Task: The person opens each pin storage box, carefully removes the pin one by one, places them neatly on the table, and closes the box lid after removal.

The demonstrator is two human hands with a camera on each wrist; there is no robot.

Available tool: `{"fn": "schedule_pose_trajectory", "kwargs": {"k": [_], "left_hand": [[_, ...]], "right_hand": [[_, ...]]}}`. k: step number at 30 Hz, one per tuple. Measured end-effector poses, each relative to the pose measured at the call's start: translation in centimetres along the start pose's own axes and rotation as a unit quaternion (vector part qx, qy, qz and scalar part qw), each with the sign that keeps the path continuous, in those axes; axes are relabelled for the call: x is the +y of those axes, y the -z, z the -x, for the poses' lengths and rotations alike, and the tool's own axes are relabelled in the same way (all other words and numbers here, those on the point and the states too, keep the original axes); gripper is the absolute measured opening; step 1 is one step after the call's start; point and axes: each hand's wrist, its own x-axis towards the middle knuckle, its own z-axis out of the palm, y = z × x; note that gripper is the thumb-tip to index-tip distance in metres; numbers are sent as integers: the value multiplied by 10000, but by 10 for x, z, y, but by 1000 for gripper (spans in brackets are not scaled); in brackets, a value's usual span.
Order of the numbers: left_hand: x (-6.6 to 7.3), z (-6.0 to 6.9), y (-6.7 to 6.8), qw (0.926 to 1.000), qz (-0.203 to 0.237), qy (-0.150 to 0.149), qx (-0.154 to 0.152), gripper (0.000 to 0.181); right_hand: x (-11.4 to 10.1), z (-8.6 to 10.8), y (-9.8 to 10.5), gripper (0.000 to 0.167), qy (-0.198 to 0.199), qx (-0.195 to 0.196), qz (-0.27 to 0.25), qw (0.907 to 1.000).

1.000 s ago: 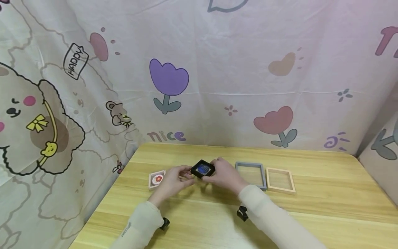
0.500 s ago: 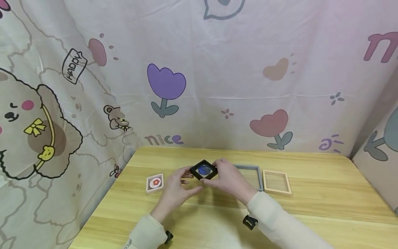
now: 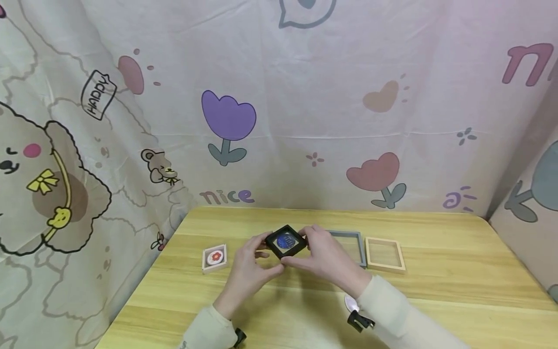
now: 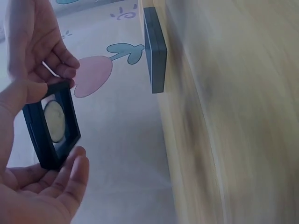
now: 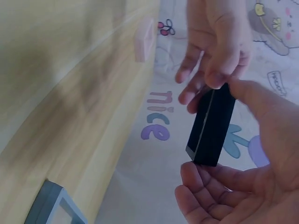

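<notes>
Left of the blue-grey frame, above the table, the black frame is held by its edges: it is pinched between thumb and fingers by both the left hand and the right hand, presumably so that the blue disc inside is left uncovered (it looks pale in the left wrist view). The cream frame is set just right of the blue-grey frame, the pink frame well left of it.
</notes>
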Motion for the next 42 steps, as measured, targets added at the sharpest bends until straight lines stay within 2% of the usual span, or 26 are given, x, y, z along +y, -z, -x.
{"fn": "schedule_pose_trajectory", "kwargs": {"k": [4,9,15,20,25,31,36,42], "left_hand": [[-1,-1,2,9994,327,29,-82,78],[-1,0,6,9969,583,-177,-497,79],[-2,3,10,9850,1102,-592,-1185,83],[-1,4,8,9762,1261,-723,-1607,84],[0,5,6,9710,1385,-788,-1785,84],[1,5,6,9625,1541,-915,-2038,84],[3,6,6,9589,1565,-895,-2192,88],[2,7,4,9573,1661,-739,-2248,92]], "right_hand": [[1,3,10,68,28,-94,-218,9997],[12,6,26,57,49,-308,-683,9972],[30,3,37,35,109,-619,-1136,9915],[41,3,36,31,116,-1067,-1792,9779],[44,4,35,28,88,-1351,-2252,9649],[50,7,37,19,384,-1629,-2329,9580],[53,12,37,17,448,-1612,-2487,9540],[53,19,36,20,320,-1419,-2757,9502]]}}
